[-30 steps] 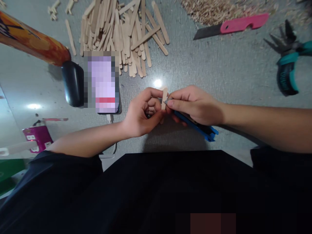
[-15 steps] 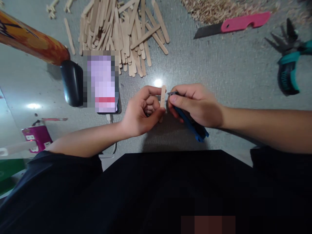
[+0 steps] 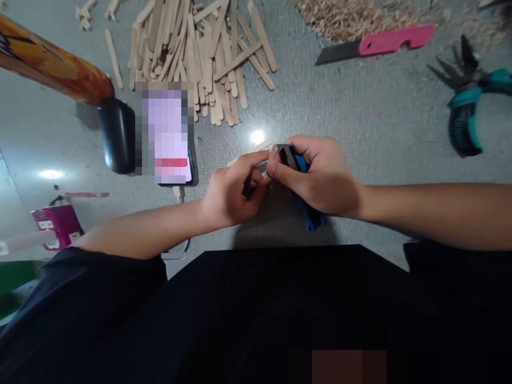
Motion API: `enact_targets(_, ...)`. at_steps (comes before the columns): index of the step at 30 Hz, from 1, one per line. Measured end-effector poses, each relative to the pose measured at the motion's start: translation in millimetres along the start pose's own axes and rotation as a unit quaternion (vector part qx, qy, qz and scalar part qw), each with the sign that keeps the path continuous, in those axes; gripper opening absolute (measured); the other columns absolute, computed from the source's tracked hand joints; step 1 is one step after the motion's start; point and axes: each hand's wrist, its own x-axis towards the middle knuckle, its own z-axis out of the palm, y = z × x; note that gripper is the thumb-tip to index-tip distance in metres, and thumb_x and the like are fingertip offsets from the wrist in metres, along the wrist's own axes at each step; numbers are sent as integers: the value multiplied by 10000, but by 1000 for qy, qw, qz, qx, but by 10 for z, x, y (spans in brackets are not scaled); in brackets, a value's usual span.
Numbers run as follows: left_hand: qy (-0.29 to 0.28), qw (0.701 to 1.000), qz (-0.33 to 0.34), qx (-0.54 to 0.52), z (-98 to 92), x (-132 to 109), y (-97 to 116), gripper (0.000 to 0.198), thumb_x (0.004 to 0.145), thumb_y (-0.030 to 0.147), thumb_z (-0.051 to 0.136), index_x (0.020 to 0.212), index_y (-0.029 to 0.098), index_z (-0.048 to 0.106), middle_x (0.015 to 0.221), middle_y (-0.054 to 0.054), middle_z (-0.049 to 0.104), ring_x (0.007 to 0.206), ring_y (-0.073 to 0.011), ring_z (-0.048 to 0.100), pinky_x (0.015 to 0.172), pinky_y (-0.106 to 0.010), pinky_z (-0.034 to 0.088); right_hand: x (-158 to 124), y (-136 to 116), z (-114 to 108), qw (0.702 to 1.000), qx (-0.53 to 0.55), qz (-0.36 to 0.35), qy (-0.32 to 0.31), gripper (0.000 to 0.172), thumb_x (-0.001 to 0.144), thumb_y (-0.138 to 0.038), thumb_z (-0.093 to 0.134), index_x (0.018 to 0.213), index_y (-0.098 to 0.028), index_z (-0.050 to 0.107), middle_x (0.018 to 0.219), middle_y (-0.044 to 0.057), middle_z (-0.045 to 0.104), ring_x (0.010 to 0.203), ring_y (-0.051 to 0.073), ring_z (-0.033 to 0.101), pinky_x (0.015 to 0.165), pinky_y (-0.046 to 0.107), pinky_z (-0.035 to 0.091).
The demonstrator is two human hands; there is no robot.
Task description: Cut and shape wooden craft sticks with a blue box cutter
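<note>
My left hand point(image 3: 236, 189) pinches a short wooden craft stick point(image 3: 272, 153) between its fingers, over the grey table. In my right hand point(image 3: 322, 170) is a blue and black utility knife point(image 3: 315, 220), its body slanting down below the palm. The knife's metal front end lies against or right beside the stick, and my right thumb presses on the stick. Exactly where the blade edge meets the wood is hidden. Just beyond my left fingers lies another pale wooden stick point(image 3: 263, 145), partly covered by the hand.
A heap of craft sticks point(image 3: 208, 58) lies behind the phone point(image 3: 170, 138), which has a cable plugged in. A black rounded object point(image 3: 117, 136) and an orange cylinder point(image 3: 60, 61) are at left. Wood shavings point(image 3: 340, 18), a pink-handled knife point(image 3: 396, 40) and teal-handled pliers point(image 3: 464, 120) lie at right.
My right hand has moved left, bringing the utility knife from a small gap to the stick, and its thumb now presses there. Another stick has come into view beyond my left hand.
</note>
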Motion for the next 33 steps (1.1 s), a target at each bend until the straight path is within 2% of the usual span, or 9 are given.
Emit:
enact_targets(4, -8, 1000, -4, -6, -5, 3, -5, 476, 1055, 170, 749, 1517, 220, 647, 804, 72, 729, 596, -55, 657, 518, -156, 474, 10, -3, -1, 1000, 13, 3, -8, 443, 1050, -313, 876, 725, -252, 580, 675, -28, 595, 630, 143, 531, 613, 362, 424)
enact_targets(11, -7, 1000, -8, -27, 7, 2, -44, 479, 1054, 230, 786, 1516, 227, 660, 785, 75, 730, 571, -55, 644, 535, -164, 479, -1, -33, -13, 998, 37, 37, -20, 499, 1051, -566, 890, 759, -256, 629, 676, -14, 651, 619, 152, 583, 567, 355, 433)
enact_targets(14, -22, 999, -21, -39, 16, -2, -48, 463, 1087, 283, 760, 1535, 238, 647, 780, 73, 729, 530, -52, 611, 517, -169, 474, 4, -9, -16, 998, 53, 35, -25, 465, 1066, -584, 873, 807, -264, 656, 685, -19, 666, 601, 154, 604, 555, 355, 452)
enact_targets(23, -14, 996, -41, -83, 17, 32, -24, 441, 1082, 242, 775, 1509, 277, 666, 772, 68, 708, 500, -54, 583, 454, -164, 424, -3, -1, -22, 998, 49, 45, -20, 468, 1038, -529, 914, 773, -267, 631, 673, -16, 673, 574, 154, 583, 535, 366, 423)
enact_targets(29, -28, 996, -58, -66, 19, -15, -45, 441, 1109, 321, 742, 1537, 286, 639, 795, 63, 719, 501, -57, 578, 465, -181, 425, 30, -31, -22, 999, 30, 19, -24, 410, 1045, -348, 894, 738, -250, 641, 654, -37, 640, 591, 130, 546, 558, 341, 407)
enact_targets(33, -8, 995, -60, -79, 26, -16, -52, 407, 1111, 342, 756, 1505, 282, 673, 764, 61, 682, 501, -56, 555, 451, -188, 395, 20, -18, -35, 998, 38, 22, -41, 368, 1053, -252, 837, 745, -258, 636, 649, -42, 634, 572, 126, 560, 544, 335, 417)
